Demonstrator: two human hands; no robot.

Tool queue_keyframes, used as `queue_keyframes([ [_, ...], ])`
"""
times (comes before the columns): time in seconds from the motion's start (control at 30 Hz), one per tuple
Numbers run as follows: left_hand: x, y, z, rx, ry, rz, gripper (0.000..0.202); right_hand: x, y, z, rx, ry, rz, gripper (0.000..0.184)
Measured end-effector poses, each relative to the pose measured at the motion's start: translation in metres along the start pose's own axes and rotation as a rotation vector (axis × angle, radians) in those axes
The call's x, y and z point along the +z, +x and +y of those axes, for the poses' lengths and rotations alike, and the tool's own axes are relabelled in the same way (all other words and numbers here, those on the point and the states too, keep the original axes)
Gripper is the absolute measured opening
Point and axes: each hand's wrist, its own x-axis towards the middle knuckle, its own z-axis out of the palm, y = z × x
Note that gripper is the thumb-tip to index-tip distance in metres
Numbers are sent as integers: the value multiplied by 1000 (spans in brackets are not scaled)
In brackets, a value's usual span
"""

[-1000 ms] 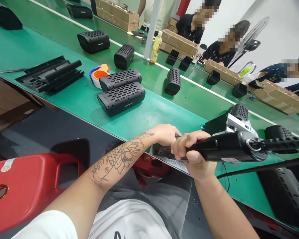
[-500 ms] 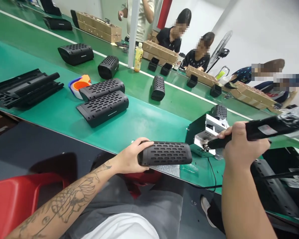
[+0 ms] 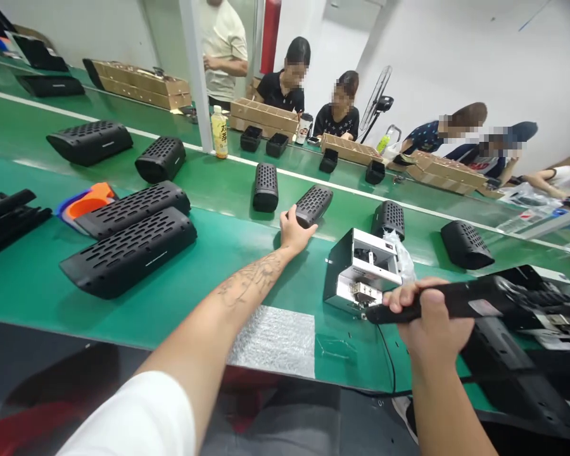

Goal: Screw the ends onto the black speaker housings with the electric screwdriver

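Stretched forward over the green bench, my left hand (image 3: pixel 295 232) grips the near end of a black perforated housing (image 3: pixel 316 201), which rests on the bench's far strip. My right hand (image 3: pixel 430 316) is wrapped around a black electric screwdriver (image 3: pixel 475 303), held nearly level. Its tip is at the front of a screw feeder (image 3: pixel 361 269), a black and silver box; whether a screw sits on the tip is too small to tell. Another perforated housing (image 3: pixel 266 187) stands just left of the one in my left hand.
Two long perforated housings (image 3: pixel 133 253) lie at left beside an orange tape dispenser (image 3: pixel 92 199). A bubble-wrap sheet (image 3: pixel 285 339) covers the near edge. Behind the feeder is another housing (image 3: pixel 389 218). A yellow bottle (image 3: pixel 219 133) and cardboard trays (image 3: pixel 263 117) stand farther back, where several people work.
My left hand has carried the housing from the near edge forward to the far strip of the bench. The screwdriver tip remains by the feeder in my right hand. The view has shifted.
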Motion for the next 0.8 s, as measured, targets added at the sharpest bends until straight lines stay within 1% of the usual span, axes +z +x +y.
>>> queue_keyframes([
  [0.07,30,25,15,-13,26,-26,94,-13,-8,-8,34,19,4,33],
  [0.1,39,34,18,-5,42,-28,94,-21,-12,-12,53,9,18,32],
  [0.13,46,42,19,15,65,-9,93,-31,-16,-14,68,-4,40,33],
  [0.2,47,53,12,83,124,99,91,-51,-23,-15,95,-32,95,35],
  [0.23,43,59,5,106,150,178,91,-61,-26,-14,104,-43,116,37],
  [0.27,36,65,-2,93,164,258,93,-69,-28,-13,109,-50,136,39],
  [0.3,27,71,-9,37,153,322,97,-74,-29,-12,117,-51,150,40],
  [0.33,16,78,-16,-57,122,360,102,-77,-29,-12,124,-45,164,40],
  [0.37,6,85,-22,-184,72,373,107,-76,-30,-12,126,-32,174,40],
  [0.4,-5,91,-27,-296,16,363,110,-73,-30,-14,118,-16,186,41],
  [0.43,-15,96,-30,-360,-22,344,112,-68,-30,-17,105,1,198,40],
  [0.47,-25,98,-33,-388,-54,321,112,-61,-30,-20,84,18,208,39],
  [0.5,-36,99,-35,-387,-79,301,111,-53,-31,-24,62,31,211,37],
  [0.57,-61,89,-42,-339,-119,269,106,-37,-34,-32,22,46,205,34],
  [0.63,-94,63,-57,-270,-160,231,98,-25,-41,-39,7,50,193,35],
  [0.67,-113,44,-68,-225,-181,202,94,-20,-44,-43,2,52,187,36],
  [0.73,-152,-3,-96,-128,-227,129,89,-15,-52,-50,-6,66,159,38],
  [0.8,-188,-58,-126,-4,-302,10,96,-12,-59,-58,-26,86,101,39],
])
